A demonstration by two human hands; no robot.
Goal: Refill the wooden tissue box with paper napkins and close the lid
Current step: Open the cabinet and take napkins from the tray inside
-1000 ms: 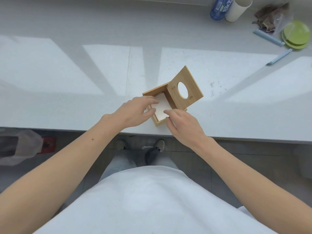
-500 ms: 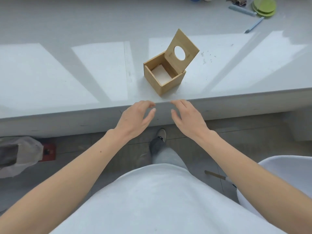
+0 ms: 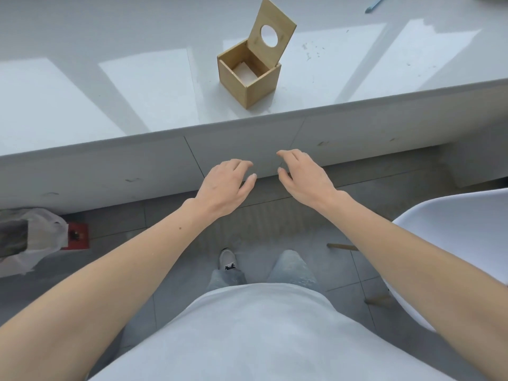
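Both your hands hang empty mid-frame, left hand [image 3: 225, 185] and right hand [image 3: 303, 178], fingers loosely spread. The wooden box [image 3: 248, 78] sits above them on the tabletop [image 3: 137, 86], lid [image 3: 272, 33] upright, napkins [image 3: 244, 72] inside, roughly equidistant from either grip.

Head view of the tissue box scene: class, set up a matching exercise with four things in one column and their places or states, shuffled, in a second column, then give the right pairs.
Things:
1. lid
2. wooden tissue box
3. hands (left hand, right hand)
4. plastic bag

Places or states:
A. on the floor, far left
B. empty, off the counter, held in front of its face
C. tilted up and open, with a round hole
D. on the counter near its front edge, white paper inside

Pairs: 1-C, 2-D, 3-B, 4-A
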